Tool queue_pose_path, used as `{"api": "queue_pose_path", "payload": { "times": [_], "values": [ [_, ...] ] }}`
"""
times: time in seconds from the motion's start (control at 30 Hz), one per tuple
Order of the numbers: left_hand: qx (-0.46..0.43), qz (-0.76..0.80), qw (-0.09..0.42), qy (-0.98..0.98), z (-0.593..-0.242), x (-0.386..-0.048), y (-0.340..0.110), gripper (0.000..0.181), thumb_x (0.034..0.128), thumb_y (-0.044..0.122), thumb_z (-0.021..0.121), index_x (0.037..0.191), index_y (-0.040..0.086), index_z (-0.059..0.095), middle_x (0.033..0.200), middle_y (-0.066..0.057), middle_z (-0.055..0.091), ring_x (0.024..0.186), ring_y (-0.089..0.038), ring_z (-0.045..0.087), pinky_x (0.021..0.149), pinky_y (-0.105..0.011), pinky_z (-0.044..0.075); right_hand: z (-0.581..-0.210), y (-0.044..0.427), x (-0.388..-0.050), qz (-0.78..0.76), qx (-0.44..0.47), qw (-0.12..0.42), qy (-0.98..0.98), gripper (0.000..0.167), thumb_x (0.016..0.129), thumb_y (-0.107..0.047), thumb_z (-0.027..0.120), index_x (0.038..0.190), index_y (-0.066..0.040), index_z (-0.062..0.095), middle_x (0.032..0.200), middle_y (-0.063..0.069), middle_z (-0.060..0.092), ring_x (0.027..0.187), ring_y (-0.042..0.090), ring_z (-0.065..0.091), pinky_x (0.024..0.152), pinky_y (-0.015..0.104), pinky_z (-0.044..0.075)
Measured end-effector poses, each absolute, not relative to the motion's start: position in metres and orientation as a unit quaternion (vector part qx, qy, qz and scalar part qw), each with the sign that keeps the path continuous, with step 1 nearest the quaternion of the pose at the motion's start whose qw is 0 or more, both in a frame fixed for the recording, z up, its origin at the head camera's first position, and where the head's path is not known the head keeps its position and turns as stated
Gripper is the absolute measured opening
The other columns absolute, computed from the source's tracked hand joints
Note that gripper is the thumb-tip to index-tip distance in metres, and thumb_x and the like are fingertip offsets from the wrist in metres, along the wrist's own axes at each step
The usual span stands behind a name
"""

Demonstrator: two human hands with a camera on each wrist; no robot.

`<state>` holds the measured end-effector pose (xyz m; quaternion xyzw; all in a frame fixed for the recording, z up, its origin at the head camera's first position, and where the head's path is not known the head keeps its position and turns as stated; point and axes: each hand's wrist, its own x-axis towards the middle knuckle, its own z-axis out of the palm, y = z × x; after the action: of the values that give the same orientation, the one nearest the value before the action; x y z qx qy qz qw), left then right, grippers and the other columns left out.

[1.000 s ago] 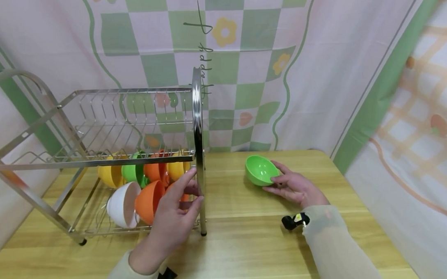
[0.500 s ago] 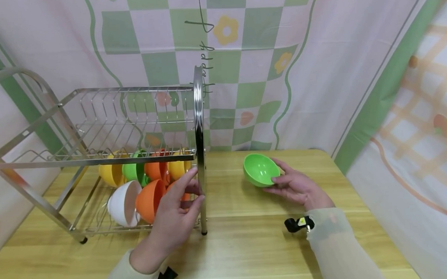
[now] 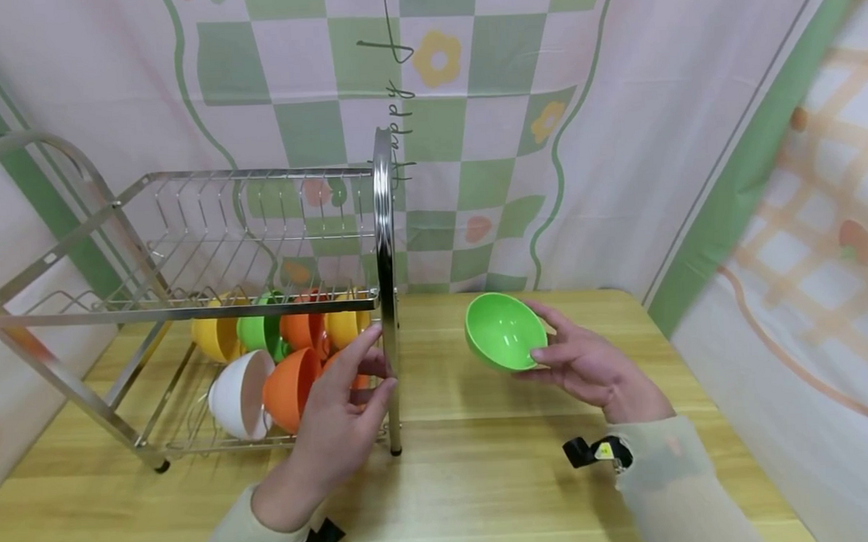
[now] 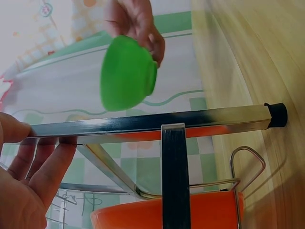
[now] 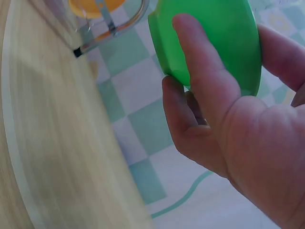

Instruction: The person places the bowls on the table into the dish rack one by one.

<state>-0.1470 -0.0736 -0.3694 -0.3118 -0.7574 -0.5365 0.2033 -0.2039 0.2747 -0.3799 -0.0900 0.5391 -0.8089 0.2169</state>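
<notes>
A bright green bowl (image 3: 506, 332) is held by its right side in my right hand (image 3: 588, 369), above the table and right of the dish rack. Its opening tilts toward the head camera. In the right wrist view the thumb lies along the green bowl (image 5: 214, 43), with fingers on the other side. My left hand (image 3: 339, 426) pinches the front right post of the metal dish rack (image 3: 385, 249); the left wrist view shows thumb and fingers (image 4: 52, 167) on either side of that post. On the lower tier, a white bowl (image 3: 237, 397) and an orange bowl (image 3: 291, 392) lean sideways, partly behind my left hand.
Behind them on the lower tier stand yellow (image 3: 216, 338), green (image 3: 259, 334) and orange bowls (image 3: 303, 333), and another yellow bowl (image 3: 346, 328). The rack's upper tier (image 3: 261, 241) holds bare wire slots. A patterned cloth (image 3: 603, 177) hangs behind the wooden table (image 3: 470, 493).
The right hand has lifted the green bowl a little and brought it nearer, turning its opening more toward the head camera. My left hand has stayed at the rack post.
</notes>
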Motion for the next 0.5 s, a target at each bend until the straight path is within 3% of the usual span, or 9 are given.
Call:
{"api": "queue_pose_path", "payload": {
  "times": [0.3,0.5],
  "values": [
    [-0.293,-0.54,0.199,-0.764,-0.368,-0.144,-0.074,0.08,0.085,-0.015,0.069,0.151,0.023,0.042,0.108,0.0,0.06,0.096,-0.017,0.062,0.075,-0.027,0.058,-0.363,0.264,-0.18,-0.79,-0.15,0.23,0.548,0.087,0.086,0.02,0.052,0.158,-0.018,0.018,0.154,0.03,0.011,0.121,0.044,0.053,0.097,0.059,0.045],
    [-0.291,-0.552,0.186,-0.759,-0.365,-0.138,-0.075,0.077,0.0864,-0.01,0.065,0.151,0.025,0.043,0.12,0.0,0.061,0.104,-0.017,0.062,0.08,-0.03,0.058,-0.354,0.261,-0.166,-0.784,-0.195,0.245,0.536,0.086,0.087,0.016,0.056,0.158,-0.018,0.02,0.148,0.029,0.027,0.116,0.046,0.055,0.095,0.061,0.046]
  ]
}}
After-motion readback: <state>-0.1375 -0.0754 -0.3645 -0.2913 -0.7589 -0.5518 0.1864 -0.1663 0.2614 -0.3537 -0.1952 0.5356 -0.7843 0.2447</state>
